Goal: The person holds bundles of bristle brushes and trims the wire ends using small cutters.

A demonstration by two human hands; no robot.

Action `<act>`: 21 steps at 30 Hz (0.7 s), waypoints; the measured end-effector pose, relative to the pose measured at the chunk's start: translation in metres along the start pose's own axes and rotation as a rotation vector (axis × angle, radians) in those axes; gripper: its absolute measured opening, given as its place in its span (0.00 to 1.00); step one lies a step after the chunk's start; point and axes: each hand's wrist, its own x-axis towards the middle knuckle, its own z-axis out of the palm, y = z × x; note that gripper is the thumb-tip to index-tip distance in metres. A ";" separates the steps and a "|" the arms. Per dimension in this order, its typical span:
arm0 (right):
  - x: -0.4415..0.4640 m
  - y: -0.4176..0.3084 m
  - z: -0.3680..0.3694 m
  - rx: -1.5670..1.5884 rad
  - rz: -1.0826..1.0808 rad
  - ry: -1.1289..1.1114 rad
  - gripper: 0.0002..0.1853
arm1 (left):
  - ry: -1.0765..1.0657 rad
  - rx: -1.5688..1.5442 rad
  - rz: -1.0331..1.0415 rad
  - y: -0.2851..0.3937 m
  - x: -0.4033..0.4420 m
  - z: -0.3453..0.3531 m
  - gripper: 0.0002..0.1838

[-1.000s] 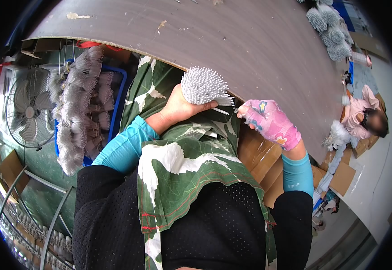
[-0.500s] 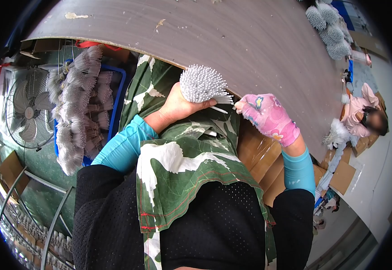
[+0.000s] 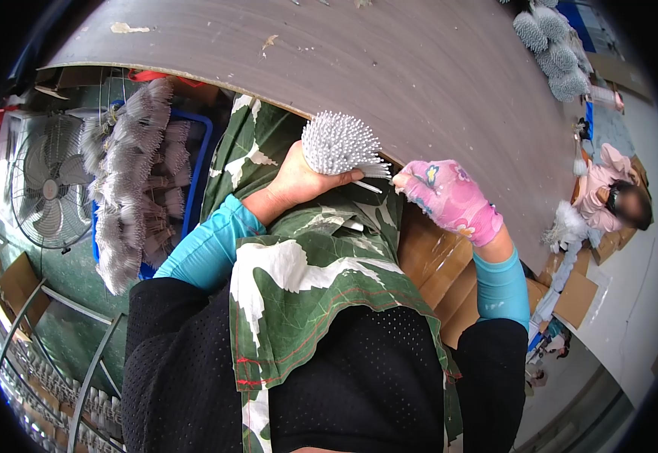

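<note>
My left hand [image 3: 305, 178] is wrapped round a bundle of thin white stems whose grey-white tips form a dome [image 3: 342, 143], close to the edge of the grey table [image 3: 420, 83]. One stem sticks out below the dome, past my thumb. Just right of the bundle is my right hand [image 3: 450, 196], in a pink flowered glove, with its fingertips pinched together. What those fingertips hold, if anything, is too small to make out. A green and white apron [image 3: 299, 275] covers my lap beneath both hands.
On the left, more stem bundles [image 3: 136, 174] lie over a blue crate [image 3: 202, 162], beside a fan [image 3: 49, 181]. Grey bundles [image 3: 552, 49] sit at the table's far right. Beyond it is a person in pink [image 3: 601, 189]. Cardboard boxes [image 3: 435, 264] stand under the table.
My right hand has shifted slightly up and to the left, nearer the bundle, and its wrist has turned a little. My left hand still grips the bundle in almost the same place.
</note>
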 end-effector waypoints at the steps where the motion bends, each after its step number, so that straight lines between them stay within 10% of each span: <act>1: 0.001 0.002 0.001 -0.036 -0.024 0.006 0.18 | -0.005 -0.027 -0.023 0.000 0.000 0.000 0.23; 11: 0.002 0.003 0.007 0.376 0.038 0.016 0.15 | -0.029 -0.072 -0.014 0.007 -0.001 -0.006 0.23; 14: 0.000 0.012 0.026 0.616 -0.042 -0.038 0.39 | -0.065 -0.129 -0.048 0.015 0.000 -0.011 0.23; 21: 0.018 -0.002 0.076 0.833 -0.270 0.267 0.45 | -0.183 -0.299 -0.079 0.004 -0.002 0.002 0.37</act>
